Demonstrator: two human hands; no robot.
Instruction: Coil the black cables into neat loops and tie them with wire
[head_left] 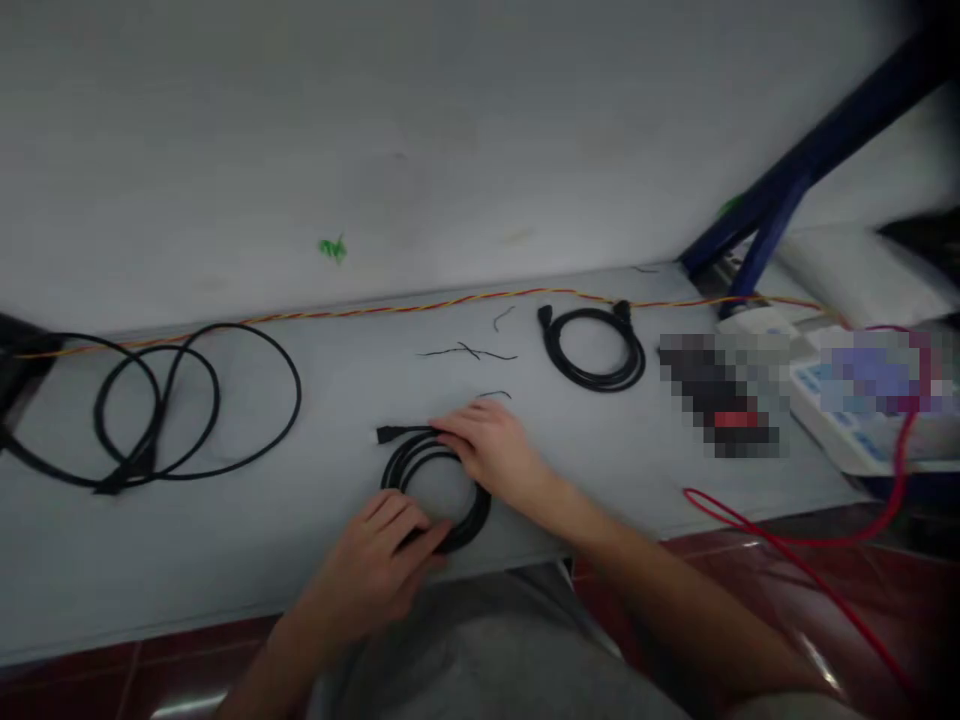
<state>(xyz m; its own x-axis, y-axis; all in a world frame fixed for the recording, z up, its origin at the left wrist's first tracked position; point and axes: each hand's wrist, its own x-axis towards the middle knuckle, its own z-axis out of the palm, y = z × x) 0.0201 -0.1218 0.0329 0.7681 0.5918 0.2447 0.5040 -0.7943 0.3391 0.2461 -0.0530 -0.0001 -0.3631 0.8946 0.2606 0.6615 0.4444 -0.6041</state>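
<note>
A black cable [480, 512] lies wound in a round coil on the grey table [330, 530], close to its front edge. My left hand [390, 545] is closed on the near left side of the coil, thumb across the loops. At the far right side, my right hand [491, 445] grips the loops with its fingers together. One plug end [388, 434] of the cable points left, beyond the fingers. Just behind lie several thin black ties [469, 351], loose on the table.
A second, finished-looking coil of black cable [596, 380] rests to the right. Loosely looped black cable [296, 400] spreads over the left side. A red-yellow twisted wire [450, 303] runs along the wall. On the right are a white device [840, 430], a red cord [817, 543] and a blue frame [772, 230].
</note>
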